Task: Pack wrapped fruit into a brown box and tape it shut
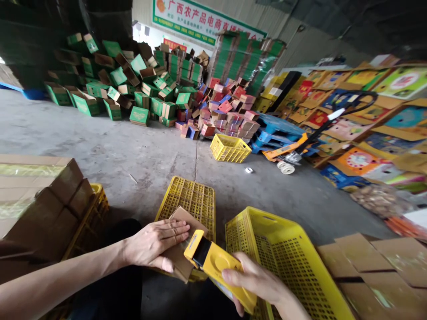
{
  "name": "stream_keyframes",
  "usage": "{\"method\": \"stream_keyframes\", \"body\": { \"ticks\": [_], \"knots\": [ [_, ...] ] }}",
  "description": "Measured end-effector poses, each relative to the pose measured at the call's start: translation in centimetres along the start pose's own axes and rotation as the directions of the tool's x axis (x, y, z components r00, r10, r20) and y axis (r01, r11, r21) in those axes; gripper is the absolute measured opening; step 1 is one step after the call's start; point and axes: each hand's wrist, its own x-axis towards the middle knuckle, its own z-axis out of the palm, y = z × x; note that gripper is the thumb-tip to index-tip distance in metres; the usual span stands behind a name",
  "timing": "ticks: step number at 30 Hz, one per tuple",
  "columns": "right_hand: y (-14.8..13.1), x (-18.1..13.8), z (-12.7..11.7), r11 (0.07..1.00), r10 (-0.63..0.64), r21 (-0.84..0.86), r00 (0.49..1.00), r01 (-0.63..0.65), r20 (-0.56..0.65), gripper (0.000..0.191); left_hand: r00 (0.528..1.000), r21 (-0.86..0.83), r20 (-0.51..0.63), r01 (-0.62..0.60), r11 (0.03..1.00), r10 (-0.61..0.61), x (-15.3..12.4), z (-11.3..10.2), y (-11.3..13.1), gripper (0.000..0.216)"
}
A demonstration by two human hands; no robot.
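A small brown cardboard box (pixel 180 261) lies on an upturned yellow plastic crate (pixel 191 194), straight in front of me. My left hand (pixel 156 243) rests flat on top of the box, its fingers stretched out and the thumb apart, towards the near side. In my right hand (pixel 255 279) is a yellow tape dispenser (pixel 222 266), gripped around its body. Its front end is at the right side of the box; whether tape is touching the cardboard cannot be made out.
To the right stands a yellow crate (pixel 300 266), beside flat-topped cardboard boxes (pixel 383 262). Taped boxes (pixel 50 204) sit at left. Farther off are another yellow crate (pixel 230 149), a pallet jack (pixel 296 153), blue pallets (pixel 276 129), a heap of green boxes (pixel 140 114) and stacked fruit cartons (pixel 360 160).
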Motion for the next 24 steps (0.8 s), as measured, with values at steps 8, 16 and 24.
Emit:
{"method": "stream_keyframes", "body": {
  "ticks": [8, 16, 24],
  "knots": [
    [0.4, -0.1, 0.2, 1.000, -0.021, 0.001, 1.000, 0.021, 0.004, 0.075, 1.000, 0.007, -0.012, -0.001, 1.000, 0.001, -0.2, -0.2, 0.5, 0.091],
    [-0.3, 0.4, 0.1, 1.000, -0.007, -0.015, 1.000, 0.007, -0.010, 0.078, 0.993, 0.080, 0.071, 0.093, 0.992, -0.099, 0.5, -0.3, 2.1, 0.103],
    [-0.6, 0.3, -0.4, 1.000, 0.011, -0.013, 0.999, -0.011, -0.032, 0.082, 0.996, 0.119, 0.078, 0.023, 0.993, -0.032, 0.6, 0.3, 2.3, 0.111]
  ]
}}
